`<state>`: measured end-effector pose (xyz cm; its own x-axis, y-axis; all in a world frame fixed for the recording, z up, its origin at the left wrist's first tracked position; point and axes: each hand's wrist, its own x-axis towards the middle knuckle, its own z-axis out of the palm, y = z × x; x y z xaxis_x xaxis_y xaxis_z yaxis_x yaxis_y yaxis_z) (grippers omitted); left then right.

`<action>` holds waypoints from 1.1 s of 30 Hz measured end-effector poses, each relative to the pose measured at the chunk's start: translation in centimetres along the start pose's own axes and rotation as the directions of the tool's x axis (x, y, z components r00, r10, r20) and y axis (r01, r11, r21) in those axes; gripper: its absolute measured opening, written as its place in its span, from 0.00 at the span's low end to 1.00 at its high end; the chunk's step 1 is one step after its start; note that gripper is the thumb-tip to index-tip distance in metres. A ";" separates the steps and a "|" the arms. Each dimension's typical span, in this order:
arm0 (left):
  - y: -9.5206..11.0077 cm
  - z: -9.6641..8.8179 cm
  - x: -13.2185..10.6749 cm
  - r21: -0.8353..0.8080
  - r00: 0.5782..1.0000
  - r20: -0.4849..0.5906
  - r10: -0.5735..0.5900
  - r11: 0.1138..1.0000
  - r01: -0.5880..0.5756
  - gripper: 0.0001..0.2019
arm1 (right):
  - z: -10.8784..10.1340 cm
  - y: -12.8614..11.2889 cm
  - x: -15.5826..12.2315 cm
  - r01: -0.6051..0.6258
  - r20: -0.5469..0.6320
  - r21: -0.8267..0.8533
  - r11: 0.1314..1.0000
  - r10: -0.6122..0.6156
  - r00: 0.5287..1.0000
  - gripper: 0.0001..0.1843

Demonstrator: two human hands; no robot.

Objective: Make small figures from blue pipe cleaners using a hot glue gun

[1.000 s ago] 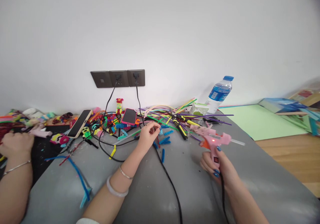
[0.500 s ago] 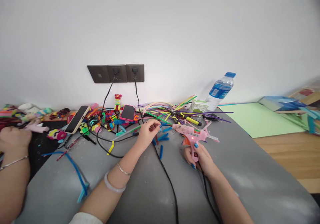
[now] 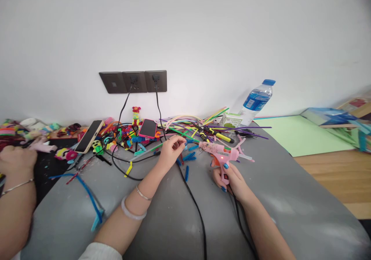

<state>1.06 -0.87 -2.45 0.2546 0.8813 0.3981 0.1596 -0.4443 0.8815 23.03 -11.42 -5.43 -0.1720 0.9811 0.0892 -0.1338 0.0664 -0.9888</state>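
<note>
In my right hand (image 3: 233,179) is a pink hot glue gun (image 3: 223,155), its red light lit and its nozzle pointing left. My fingers wrap its handle, and a clear glue stick (image 3: 245,157) juts from the back. My left hand (image 3: 173,148) is closed in a pinch just left of the nozzle, with a gap between them; whatever lies in its fingertips is too small to make out. Short blue pipe cleaner pieces (image 3: 189,156) lie on the grey table (image 3: 171,217) between the two hands.
Behind my hands are piled pipe cleaners (image 3: 185,119), yellow-black pliers (image 3: 223,136), a pink-cased phone (image 3: 147,128) and a tilted water bottle (image 3: 257,101). Black cords (image 3: 194,202) cross the table. Another person's hand (image 3: 17,161) rests at the left, near a second phone (image 3: 90,135).
The whole view has shifted slightly. Both hands keep nearly the same pose, with the glue gun still held near my left fingertips.
</note>
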 end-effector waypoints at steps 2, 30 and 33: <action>0.0 0.0 0.0 0.005 1.000 0.001 0.006 1.000 -0.006 0.03 | -0.1 0.1 0.0 0.003 0.007 0.007 1.000 -0.003 1.000 0.23; -0.1 0.0 0.1 0.033 1.000 -0.022 0.003 0.999 -0.003 0.06 | 0.1 -0.2 0.0 -0.012 0.025 -0.065 0.998 0.013 1.000 0.25; -0.2 0.0 0.1 0.042 0.999 -0.039 0.014 0.999 -0.012 0.05 | 0.1 -0.2 0.1 -0.015 0.017 -0.047 0.999 0.015 1.000 0.25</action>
<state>1.01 -0.70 -2.57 0.2194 0.8808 0.4196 0.1967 -0.4611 0.8653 22.93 -11.36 -5.18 -0.1907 0.9787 0.0760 -0.0854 0.0606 -0.9945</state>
